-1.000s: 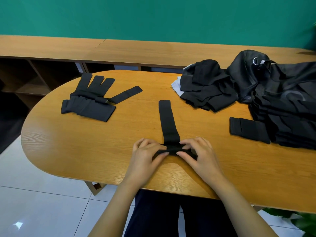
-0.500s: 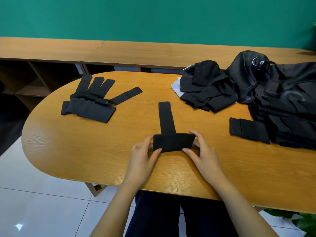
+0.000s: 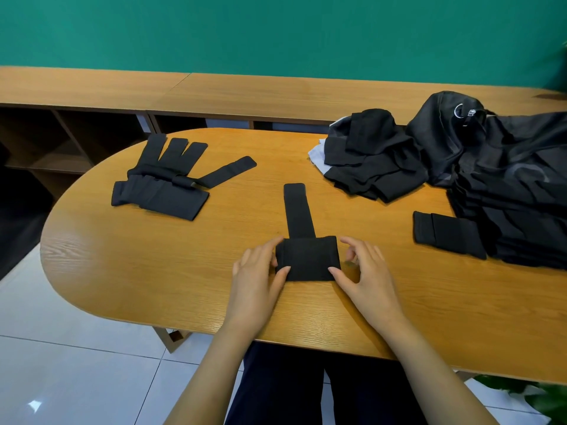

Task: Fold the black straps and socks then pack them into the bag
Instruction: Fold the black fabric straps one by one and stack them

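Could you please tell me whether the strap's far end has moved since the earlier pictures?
No, the strap's far end stays put against the table edge.

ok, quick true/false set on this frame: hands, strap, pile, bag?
1. The left hand and right hand both touch the folded end of the strap. True.
2. The strap is folded up completely. False: part of it lies flat, pointing away from the person.
3. A strap pile lies on the left side of the table. True.
4. The bag is on the floor. False: it lies on the table's right side.
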`<move>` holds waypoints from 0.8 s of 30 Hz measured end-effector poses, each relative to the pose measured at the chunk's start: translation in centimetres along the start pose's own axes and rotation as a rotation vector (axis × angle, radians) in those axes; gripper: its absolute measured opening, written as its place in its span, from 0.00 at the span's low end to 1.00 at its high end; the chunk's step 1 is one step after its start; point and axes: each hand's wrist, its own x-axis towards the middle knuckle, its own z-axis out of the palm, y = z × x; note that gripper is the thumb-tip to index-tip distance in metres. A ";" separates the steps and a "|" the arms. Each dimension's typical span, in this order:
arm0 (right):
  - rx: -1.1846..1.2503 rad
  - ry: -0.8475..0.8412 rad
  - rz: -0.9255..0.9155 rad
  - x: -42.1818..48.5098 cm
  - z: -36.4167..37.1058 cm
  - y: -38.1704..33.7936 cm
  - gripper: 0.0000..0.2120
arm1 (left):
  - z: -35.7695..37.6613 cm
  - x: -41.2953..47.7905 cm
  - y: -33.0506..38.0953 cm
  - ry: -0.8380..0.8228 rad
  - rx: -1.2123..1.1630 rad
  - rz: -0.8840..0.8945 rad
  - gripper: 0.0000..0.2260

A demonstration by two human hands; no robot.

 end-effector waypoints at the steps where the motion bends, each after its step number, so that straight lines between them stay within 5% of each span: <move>1: -0.025 -0.007 -0.028 0.0 0.0 0.0 0.25 | 0.0 0.0 -0.1 -0.005 0.026 0.035 0.21; 10: -0.163 -0.239 -0.138 0.1 -0.3 -0.6 0.22 | 0.0 0.0 -0.1 -0.130 0.132 0.123 0.27; 24: -0.118 -0.214 -0.206 0.1 -0.1 0.1 0.23 | 0.4 -0.2 -0.6 -0.071 0.025 0.148 0.27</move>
